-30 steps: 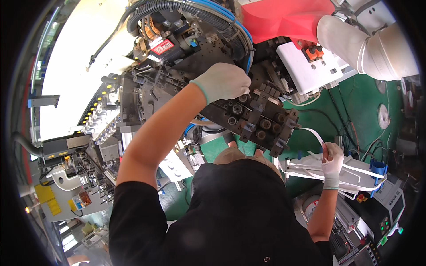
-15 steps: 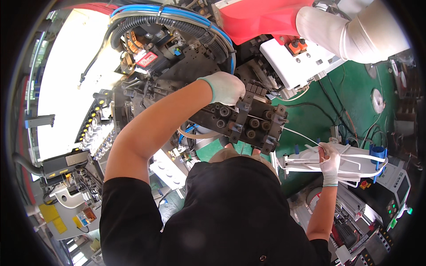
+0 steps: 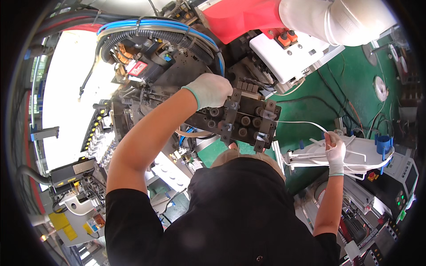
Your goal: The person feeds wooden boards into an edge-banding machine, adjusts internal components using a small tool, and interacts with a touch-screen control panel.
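My left hand (image 3: pixel 208 91), in a white glove with a green cuff, is closed at the upper left edge of a dark metal roller block (image 3: pixel 243 117). Its fingertips are tucked out of sight, so what they grip cannot be made out. Several round rollers sit in the block between bolted crossbars. From the block's right end a thin white strip (image 3: pixel 306 123) runs across in a shallow upward bow to my right hand (image 3: pixel 336 150). That gloved hand pinches the strip between thumb and fingers, above a white reel (image 3: pixel 310 156) with wire arms.
Blue tubes and black corrugated hose (image 3: pixel 162 37) arch above the block. A white box with orange connectors (image 3: pixel 284 55) stands at the upper right, beneath a wide pale duct (image 3: pixel 337 20). Dark cables (image 3: pixel 326 99) lie on the green floor. A control panel (image 3: pixel 401 177) is at far right.
The whole view has shifted and turned slightly. The white strip, which sloped down to my right hand, now leaves the block nearly level and bows. Both hands keep their closed grip.
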`<state>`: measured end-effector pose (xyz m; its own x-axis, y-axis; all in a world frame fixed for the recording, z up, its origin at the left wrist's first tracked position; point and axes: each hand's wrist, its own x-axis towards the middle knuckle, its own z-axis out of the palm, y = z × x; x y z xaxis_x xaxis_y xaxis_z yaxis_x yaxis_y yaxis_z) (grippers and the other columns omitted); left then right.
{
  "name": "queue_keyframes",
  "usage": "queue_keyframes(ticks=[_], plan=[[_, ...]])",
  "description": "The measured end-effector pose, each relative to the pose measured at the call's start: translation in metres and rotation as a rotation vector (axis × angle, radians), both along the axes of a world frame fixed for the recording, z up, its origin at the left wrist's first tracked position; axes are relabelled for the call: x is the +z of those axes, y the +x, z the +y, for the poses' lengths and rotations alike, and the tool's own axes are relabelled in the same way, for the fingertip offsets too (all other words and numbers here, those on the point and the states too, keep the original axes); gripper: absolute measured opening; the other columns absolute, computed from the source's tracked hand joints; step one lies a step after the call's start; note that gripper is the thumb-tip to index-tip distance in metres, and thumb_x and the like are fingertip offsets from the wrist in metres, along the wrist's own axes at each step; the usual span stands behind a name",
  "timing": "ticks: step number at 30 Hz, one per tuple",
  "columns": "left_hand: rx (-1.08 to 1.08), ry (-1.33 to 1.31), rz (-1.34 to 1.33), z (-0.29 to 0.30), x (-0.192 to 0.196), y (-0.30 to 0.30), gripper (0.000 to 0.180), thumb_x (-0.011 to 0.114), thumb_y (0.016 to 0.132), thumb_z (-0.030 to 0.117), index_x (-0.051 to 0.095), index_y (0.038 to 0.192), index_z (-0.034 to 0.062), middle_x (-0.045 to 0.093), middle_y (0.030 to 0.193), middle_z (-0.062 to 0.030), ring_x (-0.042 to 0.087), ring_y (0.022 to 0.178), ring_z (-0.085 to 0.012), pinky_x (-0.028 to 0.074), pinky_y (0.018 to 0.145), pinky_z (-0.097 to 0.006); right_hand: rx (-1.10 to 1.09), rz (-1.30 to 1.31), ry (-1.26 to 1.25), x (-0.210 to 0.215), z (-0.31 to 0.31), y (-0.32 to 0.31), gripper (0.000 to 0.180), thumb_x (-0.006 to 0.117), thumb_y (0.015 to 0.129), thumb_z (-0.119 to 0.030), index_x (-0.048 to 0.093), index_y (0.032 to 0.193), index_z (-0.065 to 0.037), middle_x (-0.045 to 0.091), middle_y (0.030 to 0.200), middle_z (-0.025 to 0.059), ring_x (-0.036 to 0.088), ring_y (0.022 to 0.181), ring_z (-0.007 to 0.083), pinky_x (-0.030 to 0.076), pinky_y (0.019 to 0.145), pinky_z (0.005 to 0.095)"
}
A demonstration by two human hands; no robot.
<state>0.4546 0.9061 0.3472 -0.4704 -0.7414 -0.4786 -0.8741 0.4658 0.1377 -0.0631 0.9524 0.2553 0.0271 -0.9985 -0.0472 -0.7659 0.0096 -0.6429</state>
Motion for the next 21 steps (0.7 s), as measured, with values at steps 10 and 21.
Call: queue_keyframes(ticks=[10, 21], plan=[[-0.040, 0.013, 0.035, -0.008, -0.006, 0.002, 0.014, 0.068, 0.076, 0.012, 0.077, 0.087, 0.0096, 0.073, 0.089, -0.0113, 0.072, 0.087, -0.0337, 0.058, 0.076, -0.045, 0.084, -0.278, 0.150, -0.014, 0.005, 0.065, 0.014, 0.074, 0.089, 0.000, 0.073, 0.103, -0.001, 0.072, 0.087, 0.0149, 0.074, 0.077, 0.0228, 0.055, 0.069, 0.0324], [-0.016, -0.007, 0.045, -0.001, -0.009, 0.005, 0.015, 0.067, 0.079, 0.013, 0.078, 0.089, 0.0101, 0.074, 0.090, -0.0104, 0.072, 0.088, -0.0333, 0.058, 0.076, -0.045, 0.248, -0.142, 0.099, 0.041, 0.008, 0.056, 0.038, 0.064, 0.096, 0.003, 0.066, 0.133, -0.001, 0.074, 0.104, 0.0106, 0.067, 0.082, 0.0111, 0.053, 0.073, 0.0237]])
